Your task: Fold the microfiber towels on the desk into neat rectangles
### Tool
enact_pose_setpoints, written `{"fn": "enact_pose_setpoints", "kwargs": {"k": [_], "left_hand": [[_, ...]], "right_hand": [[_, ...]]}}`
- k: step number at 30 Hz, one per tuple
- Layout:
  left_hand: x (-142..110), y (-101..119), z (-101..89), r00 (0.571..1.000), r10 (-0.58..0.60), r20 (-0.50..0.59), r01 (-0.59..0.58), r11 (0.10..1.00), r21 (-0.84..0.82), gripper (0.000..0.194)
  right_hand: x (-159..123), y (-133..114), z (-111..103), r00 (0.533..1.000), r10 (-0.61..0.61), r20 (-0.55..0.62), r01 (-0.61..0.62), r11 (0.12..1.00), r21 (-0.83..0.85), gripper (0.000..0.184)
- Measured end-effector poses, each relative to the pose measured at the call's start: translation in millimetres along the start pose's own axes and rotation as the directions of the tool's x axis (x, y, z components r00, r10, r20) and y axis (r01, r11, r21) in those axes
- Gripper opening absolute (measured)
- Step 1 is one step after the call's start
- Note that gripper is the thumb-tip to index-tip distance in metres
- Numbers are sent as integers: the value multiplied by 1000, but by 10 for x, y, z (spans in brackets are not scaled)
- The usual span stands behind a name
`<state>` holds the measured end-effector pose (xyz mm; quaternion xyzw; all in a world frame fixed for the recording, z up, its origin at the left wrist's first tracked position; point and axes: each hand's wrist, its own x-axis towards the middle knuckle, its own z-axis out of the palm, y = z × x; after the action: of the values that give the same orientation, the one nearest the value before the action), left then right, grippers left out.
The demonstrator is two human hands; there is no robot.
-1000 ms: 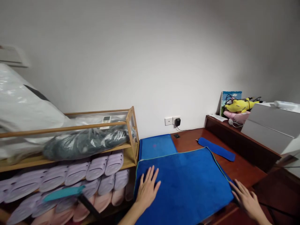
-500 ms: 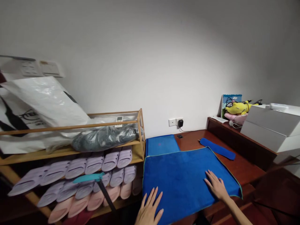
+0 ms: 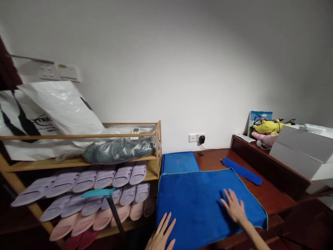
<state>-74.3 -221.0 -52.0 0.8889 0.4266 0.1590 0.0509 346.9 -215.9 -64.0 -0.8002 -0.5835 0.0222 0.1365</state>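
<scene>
A large blue towel point(image 3: 200, 201) with a green edge lies spread on the dark red wooden table point(image 3: 270, 192). My right hand point(image 3: 234, 207) rests flat on its right half, fingers spread and pointing away from me. At the towel's near left corner, by the bottom of the view, my left hand point(image 3: 161, 236) is open with its fingers stretched out. A folded blue towel point(image 3: 179, 161) lies behind the spread one. A narrow blue strip of cloth point(image 3: 243, 171) lies to the right on the table.
A wooden rack point(image 3: 156, 146) on the left holds rows of lilac and pink slippers point(image 3: 104, 178), a plastic-wrapped dark bundle point(image 3: 119, 149) and a white bag point(image 3: 59, 111). A teal-headed tool point(image 3: 100, 193) leans at the rack. Grey boxes point(image 3: 301, 149), a yellow plush toy point(image 3: 267, 125) and a wall socket with charger point(image 3: 201, 139) are to the right.
My right hand slid from the towel's right edge inward onto its right half. My left hand drew back from the towel's left part to the near left corner. The view swung left.
</scene>
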Motion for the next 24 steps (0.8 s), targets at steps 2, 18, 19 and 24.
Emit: {"fn": "enact_pose_setpoints", "kwargs": {"k": [2, 18, 19, 24], "left_hand": [[-6, 10, -21, 1000, 12, -8, -12, 1000, 0, 59], [61, -100, 1, 935, -95, 342, 89, 996, 33, 68], [53, -111, -2, 942, -79, 325, 71, 997, 36, 67], [2, -124, -10, 983, 4, 186, -11, 999, 41, 65]], "right_hand": [[62, -620, 86, 979, -170, 111, 161, 984, 81, 66], [34, -38, 137, 984, -168, 54, 164, 984, 70, 63], [-29, 290, 126, 995, -103, 15, 103, 994, 41, 62], [-246, 1588, 73, 996, 87, -22, -86, 996, 34, 57]]}}
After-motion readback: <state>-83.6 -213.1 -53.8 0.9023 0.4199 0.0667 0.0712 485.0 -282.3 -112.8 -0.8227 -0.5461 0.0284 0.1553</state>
